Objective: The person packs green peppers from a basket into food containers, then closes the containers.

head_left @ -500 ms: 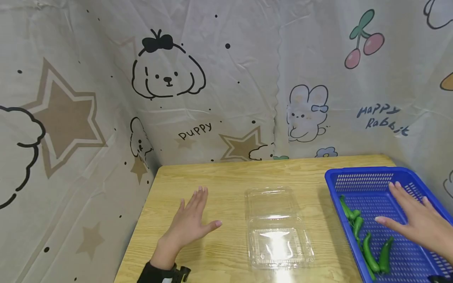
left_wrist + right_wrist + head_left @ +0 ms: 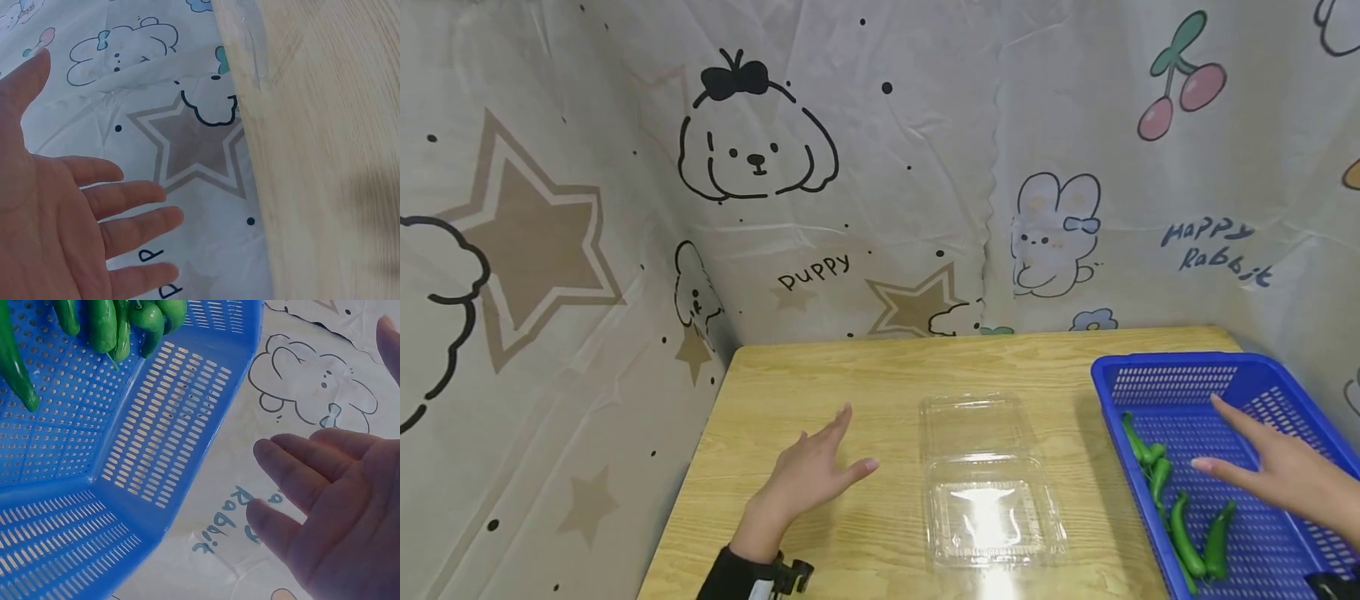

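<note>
My left hand (image 2: 805,479) hovers over the table to the left of a clear plastic clamshell box (image 2: 988,521), its fingers extended and holding nothing. The box lies with its lid (image 2: 973,425) folded back, away from me. On the right, my right hand (image 2: 1285,467) is above a blue plastic basket (image 2: 1172,360), fingers spread and nothing in them. Several green chili peppers (image 2: 1217,542) lie inside along the basket's left side; in the right wrist view, peppers (image 2: 103,325) show at the top, apart from the hand (image 2: 350,494).
The wooden table (image 2: 850,375) meets a patterned cloth (image 2: 887,167) hung behind it and at both sides. The basket's raised walls (image 2: 169,419) stand along the table's right part. A bright glare falls on the box's base.
My left hand has turned slightly and shifted a little to the right. The right hand's fingers have drawn together somewhat above the basket. Peppers and box stay put.
</note>
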{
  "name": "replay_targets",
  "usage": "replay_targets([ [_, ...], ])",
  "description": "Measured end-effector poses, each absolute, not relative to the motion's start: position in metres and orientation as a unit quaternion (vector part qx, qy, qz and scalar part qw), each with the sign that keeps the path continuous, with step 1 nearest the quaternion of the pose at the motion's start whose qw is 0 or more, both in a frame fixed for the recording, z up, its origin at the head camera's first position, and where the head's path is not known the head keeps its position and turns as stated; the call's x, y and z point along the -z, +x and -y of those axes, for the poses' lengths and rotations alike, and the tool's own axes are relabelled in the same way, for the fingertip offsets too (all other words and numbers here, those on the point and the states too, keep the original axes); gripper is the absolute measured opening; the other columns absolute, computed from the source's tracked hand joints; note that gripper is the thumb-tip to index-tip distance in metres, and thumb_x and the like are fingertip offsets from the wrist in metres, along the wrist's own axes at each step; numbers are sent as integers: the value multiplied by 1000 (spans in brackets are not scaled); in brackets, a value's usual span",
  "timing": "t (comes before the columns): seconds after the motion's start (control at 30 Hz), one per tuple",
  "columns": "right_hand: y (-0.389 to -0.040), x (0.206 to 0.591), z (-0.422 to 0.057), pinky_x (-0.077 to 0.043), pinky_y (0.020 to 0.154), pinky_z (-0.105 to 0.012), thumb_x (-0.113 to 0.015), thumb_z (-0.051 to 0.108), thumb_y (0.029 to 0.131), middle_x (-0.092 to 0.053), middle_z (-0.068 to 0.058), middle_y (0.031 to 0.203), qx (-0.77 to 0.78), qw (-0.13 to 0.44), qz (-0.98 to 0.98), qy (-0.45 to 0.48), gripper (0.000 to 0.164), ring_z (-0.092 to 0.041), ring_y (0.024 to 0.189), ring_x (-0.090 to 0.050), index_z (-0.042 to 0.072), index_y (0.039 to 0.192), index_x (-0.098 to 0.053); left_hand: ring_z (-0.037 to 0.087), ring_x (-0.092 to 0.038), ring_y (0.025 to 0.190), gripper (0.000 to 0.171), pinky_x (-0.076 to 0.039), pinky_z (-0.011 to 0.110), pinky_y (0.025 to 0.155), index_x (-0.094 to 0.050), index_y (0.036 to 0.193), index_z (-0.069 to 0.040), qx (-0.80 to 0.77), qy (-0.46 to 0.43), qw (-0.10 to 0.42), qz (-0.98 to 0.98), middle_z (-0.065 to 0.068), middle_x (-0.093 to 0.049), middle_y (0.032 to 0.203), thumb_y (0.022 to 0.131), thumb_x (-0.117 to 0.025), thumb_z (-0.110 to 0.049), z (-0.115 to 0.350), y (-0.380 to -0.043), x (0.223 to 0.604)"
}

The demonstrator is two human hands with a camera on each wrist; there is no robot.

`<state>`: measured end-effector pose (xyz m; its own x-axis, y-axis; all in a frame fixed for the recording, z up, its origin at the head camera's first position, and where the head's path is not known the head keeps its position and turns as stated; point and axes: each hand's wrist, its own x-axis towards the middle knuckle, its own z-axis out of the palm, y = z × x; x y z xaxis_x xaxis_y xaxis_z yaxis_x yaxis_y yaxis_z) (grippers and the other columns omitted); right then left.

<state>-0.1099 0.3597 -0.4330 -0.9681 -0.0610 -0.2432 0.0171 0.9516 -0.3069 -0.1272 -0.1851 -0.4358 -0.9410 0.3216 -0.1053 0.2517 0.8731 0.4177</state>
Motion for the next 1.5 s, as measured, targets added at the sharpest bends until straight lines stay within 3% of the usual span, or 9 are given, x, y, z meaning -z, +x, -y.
replay_targets([
  [0.13,-111,436,-360,-29,81,-80,-57,61,85,-23,-50,132,157,136,-978,-13,104,-70,112,-24,-10,145,-10,42,-51,120,84,-43,63,93,-23,151,-12,-246,130,123,-953,14,-43,144,89,-49,-62,183,-129,438],
  [0.23,-111,437,-361,-29,80,-80,-59,60,84,-24,-50,131,156,135,-978,-18,103,-70,112,-25,-10,144,-12,42,-49,122,82,-48,59,88,-22,151,-13,-287,120,148,-939,14,-42,145,90,-48,-62,182,-130,442],
  [0.43,-112,439,-362,-33,81,-78,-60,58,85,-27,-49,130,150,129,-980,-29,101,-68,111,-29,-12,143,-18,37,-41,131,79,-36,59,104,-20,151,-9,-371,122,167,-905,16,-36,149,93,-47,-57,178,-133,450],
  [0.6,-115,441,-363,-35,81,-76,-60,58,85,-29,-48,131,148,134,-979,-38,99,-67,111,-32,-13,141,-22,41,-38,132,79,-36,57,105,-18,150,-2,-435,116,219,-866,25,-33,147,95,-46,-53,171,-140,457],
  [0.7,-119,443,-363,-38,81,-74,-60,58,85,-30,-47,131,147,136,-979,-46,97,-66,111,-34,-14,140,-25,44,-41,128,80,-39,58,102,-20,148,3,-452,102,242,-853,29,-37,143,95,-47,-51,165,-144,462],
  [0.93,-124,450,-357,-42,81,-70,-63,54,84,-39,-45,129,160,112,-978,-79,93,-62,111,-42,-15,137,-31,46,-47,122,82,-47,56,94,-22,144,10,-500,38,241,-831,33,-42,137,92,-58,-42,154,-151,479],
  [1.1,-127,454,-355,-46,81,-66,-68,48,82,-45,-44,124,174,110,-972,-112,90,-58,108,-48,-17,135,-34,45,-53,115,83,-53,52,86,-21,143,13,-546,7,277,-791,34,-45,133,91,-62,-37,149,-154,490],
  [1.5,-144,459,-350,-50,82,-60,-68,40,85,-49,-44,119,200,168,-956,-132,85,-54,105,-53,-23,131,-33,39,-62,104,76,-59,38,72,-27,139,16,-554,-26,341,-759,31,-53,126,91,-64,-31,139,-160,501],
])
